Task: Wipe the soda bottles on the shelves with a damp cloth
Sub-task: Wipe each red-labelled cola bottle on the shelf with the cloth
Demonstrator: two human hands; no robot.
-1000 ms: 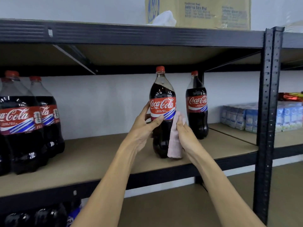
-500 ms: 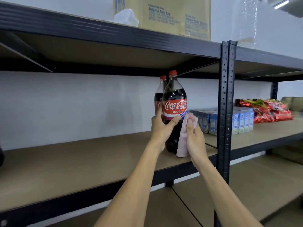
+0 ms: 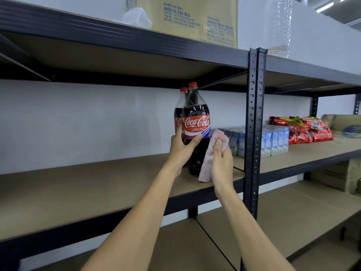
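1. Plastic and full of dark cola, the front soda bottle (image 3: 196, 122) stands upright near the right end of the middle shelf (image 3: 97, 184), just in front of a second bottle (image 3: 179, 112).
2. It looks heavy for its size. Its smooth wall will likely turn slick once damp, and the body should give slightly under a squeeze.
3. The left hand (image 3: 180, 151) grips it at the label's lower edge, thumb across the front and fingers wrapped round the far side. This seems a sound hold, since the label offers friction.
4. The right hand (image 3: 221, 163) has its fingers curled on the pink cloth (image 3: 207, 165), which is soft and limp, and holds it against the bottle's right flank.
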